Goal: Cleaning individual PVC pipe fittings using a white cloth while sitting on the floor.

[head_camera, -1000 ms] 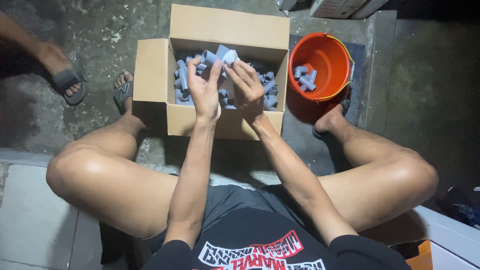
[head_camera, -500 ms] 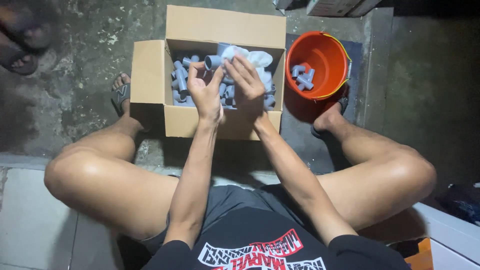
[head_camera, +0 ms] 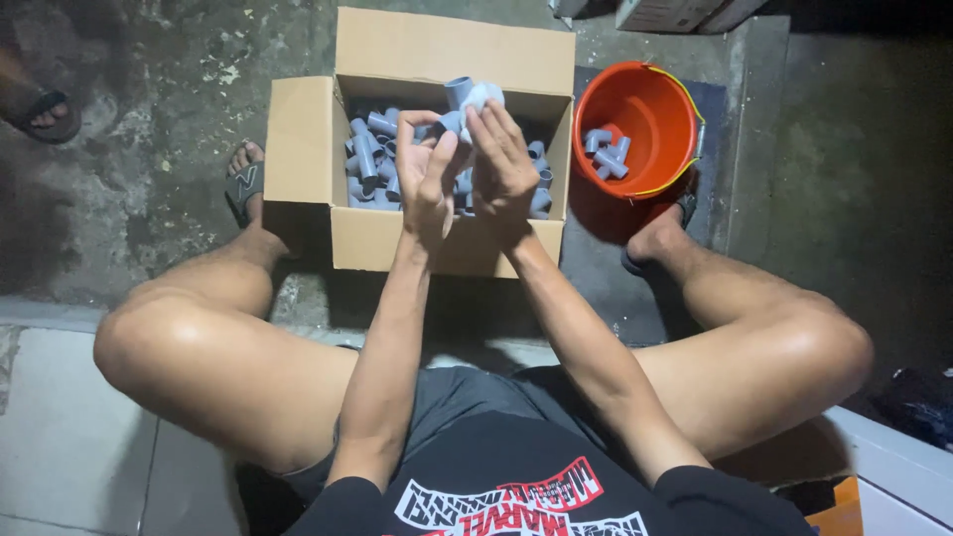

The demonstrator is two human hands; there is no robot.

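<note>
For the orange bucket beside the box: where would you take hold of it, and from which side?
Grip the orange bucket by its thin handle, which lies folded along the rim's far-right edge. Come from above on that side and hook the fingers under it. The round wall looks too wide for one hand, and grey pipe fittings lie loose inside, so a level lift seems safest.

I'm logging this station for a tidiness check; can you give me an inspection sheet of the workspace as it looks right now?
Surface: stained concrete floor, pale tiles nearer the person.
Job's things: open cardboard box of grey pipe fittings; one grey fitting with a white wrap held above the box.
Clutter: orange bucket holding a few fittings.
Grippers: left hand and right hand both grip the held fitting.
Cables: nothing seen.
Surroundings: another person's sandalled foot at top left.
</note>
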